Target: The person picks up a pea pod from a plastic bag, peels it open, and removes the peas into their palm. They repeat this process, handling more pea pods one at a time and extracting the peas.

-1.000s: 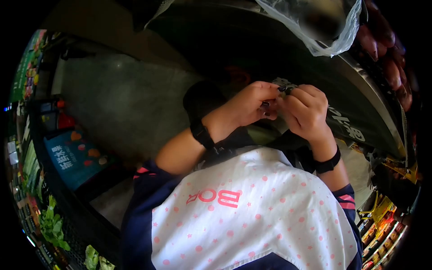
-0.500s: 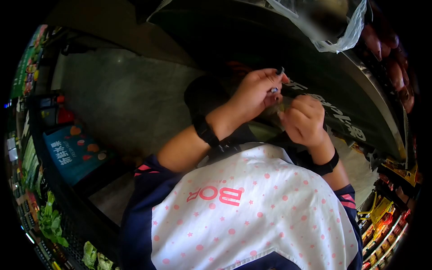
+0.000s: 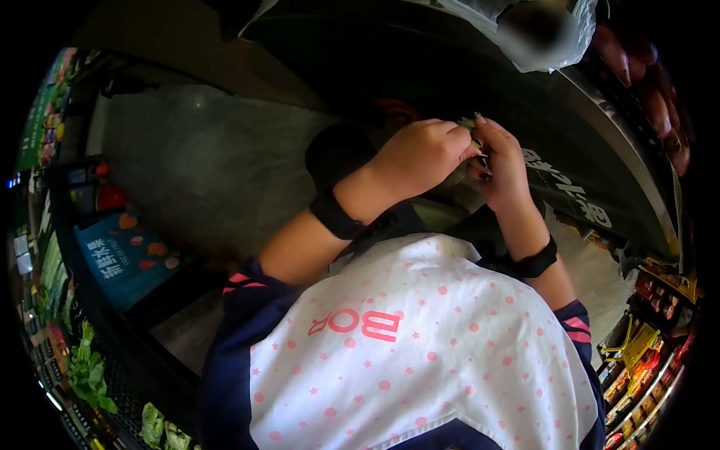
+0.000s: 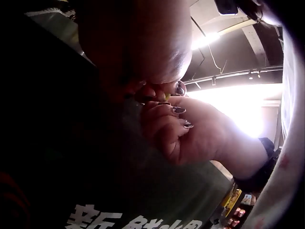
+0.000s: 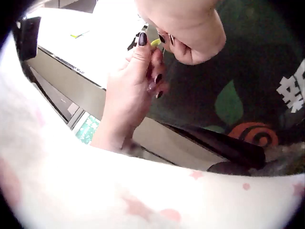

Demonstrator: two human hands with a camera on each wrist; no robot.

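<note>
Both hands meet in front of the apron, over the dark side of a display stand. Between their fingertips is a small, thin yellow-green piece, mostly hidden by fingers; its kind I cannot tell. My left hand shows its back in the head view, fingers bent in and pinching the piece. From the other side my right hand pinches it too, with thumb and forefinger near its upper end. The left wrist view has the right hand with dark painted nails close under the left hand.
A clear plastic bag hangs at the stand's top edge, beside reddish-purple produce. Left lie a blue printed box and leafy greens in a black crate. Packaged goods fill shelves at lower right.
Half a second ago the right hand was lower, with a gap between the hands. Now it has risen and turned its fingers up, and the left hand has rolled back-side up against it.
</note>
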